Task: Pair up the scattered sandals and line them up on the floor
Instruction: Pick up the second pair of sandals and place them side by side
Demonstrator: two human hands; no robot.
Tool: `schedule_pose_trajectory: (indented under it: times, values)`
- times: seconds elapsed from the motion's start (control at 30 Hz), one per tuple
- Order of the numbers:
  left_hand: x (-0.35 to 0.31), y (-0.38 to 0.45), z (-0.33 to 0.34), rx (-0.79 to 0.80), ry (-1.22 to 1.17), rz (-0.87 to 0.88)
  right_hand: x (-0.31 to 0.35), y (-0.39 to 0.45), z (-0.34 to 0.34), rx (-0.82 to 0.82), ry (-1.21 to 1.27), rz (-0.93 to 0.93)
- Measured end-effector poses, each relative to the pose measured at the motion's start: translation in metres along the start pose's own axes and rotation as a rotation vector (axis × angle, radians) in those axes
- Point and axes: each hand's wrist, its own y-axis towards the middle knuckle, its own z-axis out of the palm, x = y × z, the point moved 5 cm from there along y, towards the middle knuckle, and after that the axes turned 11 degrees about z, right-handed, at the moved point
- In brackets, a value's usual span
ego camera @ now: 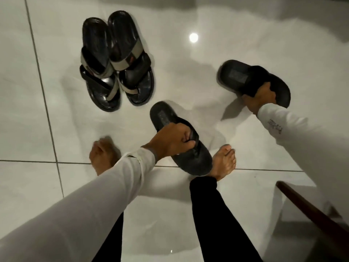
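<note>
Two plain black sandals are in my hands. My left hand (172, 139) grips the strap of one black sandal (164, 115), tilted above the white floor in the middle. My right hand (259, 98) holds the strap of the other black sandal (233, 73) at the right, also off the floor or just touching it. At the upper left a pair of black sandals with beige straps (98, 55) lies on top of another black and beige pair (105, 95), heels pointing away.
The floor is glossy white tile (188, 72) with dark grout lines. My bare feet (225, 161) stand near the middle, one right beside the left-hand sandal. A dark wooden furniture edge (309, 208) juts in at the lower right.
</note>
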Motion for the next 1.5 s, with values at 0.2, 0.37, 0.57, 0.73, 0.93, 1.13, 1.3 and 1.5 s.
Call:
schedule_pose_trajectory:
  times: [0.2, 0.37, 0.57, 0.73, 0.93, 1.13, 1.3, 1.5]
  values:
    - [-0.061, 0.053, -0.017, -0.101, 0.161, 0.128, -0.013, 0.025, -0.007, 0.076, 0.065, -0.028]
    - [-0.061, 0.091, -0.042, -0.102, 0.575, 0.136, -0.02, 0.025, -0.027, -0.228, 0.033, -0.133]
    - [-0.023, 0.119, -0.052, -0.089, 0.722, 0.025, -0.032, 0.041, -0.026, -0.108, 0.114, -0.101]
    - [-0.014, 0.11, -0.035, -0.08, 0.648, 0.032, -0.032, 0.038, -0.004, 0.002, 0.107, 0.085]
    - [-0.016, 0.094, -0.012, -0.052, 0.391, 0.16, -0.003, 0.005, 0.033, 0.239, 0.501, 0.174]
    - [-0.018, 0.068, -0.015, -0.183, 0.13, 0.118, -0.004, -0.015, 0.035, 0.242, 0.364, 0.172]
    - [-0.002, 0.059, -0.037, -0.178, 0.297, -0.135, -0.005, -0.051, 0.021, -0.043, -0.201, -0.294]
    - [-0.008, 0.099, -0.038, 0.118, 0.267, -0.286, 0.0, -0.054, 0.049, -0.001, -0.41, -0.444]
